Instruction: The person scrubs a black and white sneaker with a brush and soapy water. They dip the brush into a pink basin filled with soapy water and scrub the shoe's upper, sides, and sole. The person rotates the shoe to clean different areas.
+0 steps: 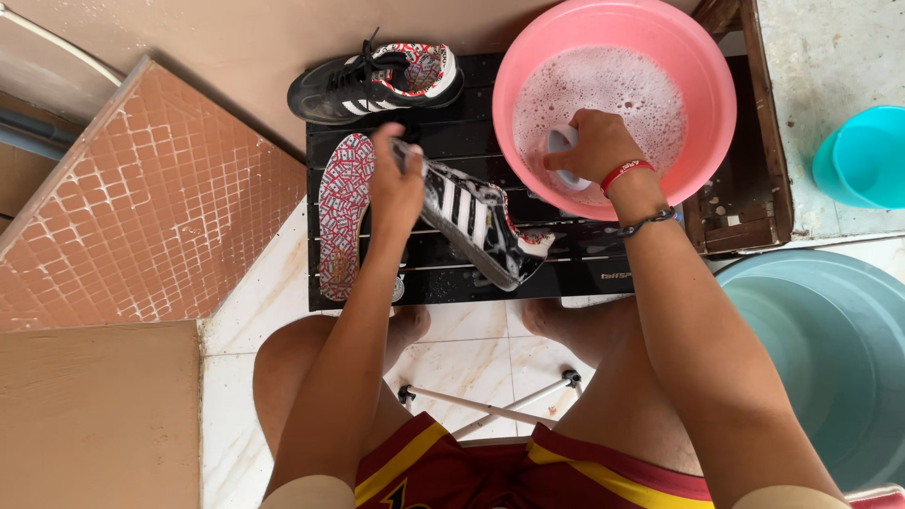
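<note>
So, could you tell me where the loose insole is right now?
The insole lies flat on the black slatted platform, just left of the left hand and below the second shoe.

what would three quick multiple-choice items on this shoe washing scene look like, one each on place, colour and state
1. Where is the right hand?
A. in the pink basin
B. on the tiled floor
C. in the teal bucket

2. What colour is the sneaker in the left hand?
A. red
B. black with white stripes
C. yellow

3. What state is the basin's water in?
A. clear
B. frozen
C. foamy

Answers:
1 A, the hand dips a white brush into the basin.
2 B, white stripes cross its black side.
3 C, white suds cover the surface.
</note>
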